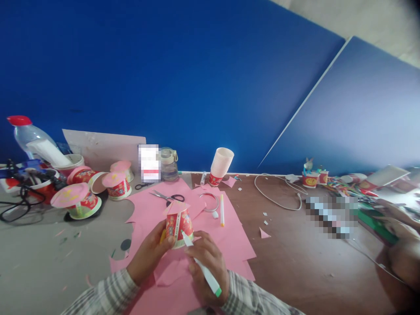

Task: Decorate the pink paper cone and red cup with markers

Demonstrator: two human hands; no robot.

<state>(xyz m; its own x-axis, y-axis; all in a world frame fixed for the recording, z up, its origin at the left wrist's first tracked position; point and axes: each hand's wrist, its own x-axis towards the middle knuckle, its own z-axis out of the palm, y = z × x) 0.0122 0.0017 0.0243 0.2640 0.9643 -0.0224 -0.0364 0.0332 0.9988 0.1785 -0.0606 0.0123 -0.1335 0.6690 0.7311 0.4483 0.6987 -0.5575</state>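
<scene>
My left hand (152,247) is closed around a red printed paper cup (176,221), which stands upside down with a pink paper piece (177,208) on top. Something yellow shows between that hand and the cup. In my right hand (210,262) is a white marker (206,274) with a green end, its green tip at the cup's side. Pink paper sheets (234,245) lie beneath both hands. Just behind the cup are scissors (164,197) with black handles, a roll of clear tape (210,202) and a white marker with yellow ends (222,210).
Several upturned cups with pink paper tops (116,186) stand at the left, near a bottle with a red cap (24,127). A cup stack (221,166) leans by the blue partition (197,87). A white cable (277,203) and another person's hand (398,225) are at the right.
</scene>
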